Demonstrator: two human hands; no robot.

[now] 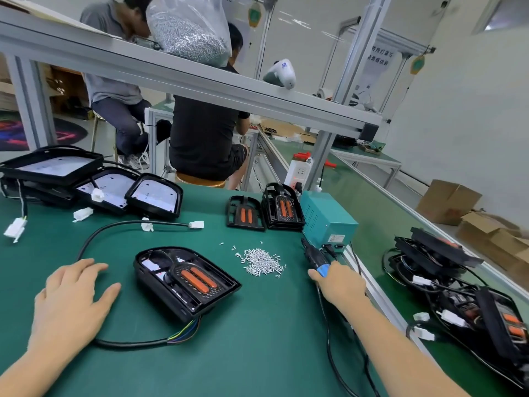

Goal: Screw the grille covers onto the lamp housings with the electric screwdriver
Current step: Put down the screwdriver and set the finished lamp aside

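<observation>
The right hand [339,282] is grasping the black-and-blue electric screwdriver [316,257], the left hand [71,293] is lying flat with released fingers beside the rigid, probably light black plastic lamp housing [186,282], best steadied by its rim.

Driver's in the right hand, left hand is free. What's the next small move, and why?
Probably pick a screw from the pile with the left hand: it lies open on the mat, the right hand already holds the driver, and the housing shows no screw being driven.
</observation>
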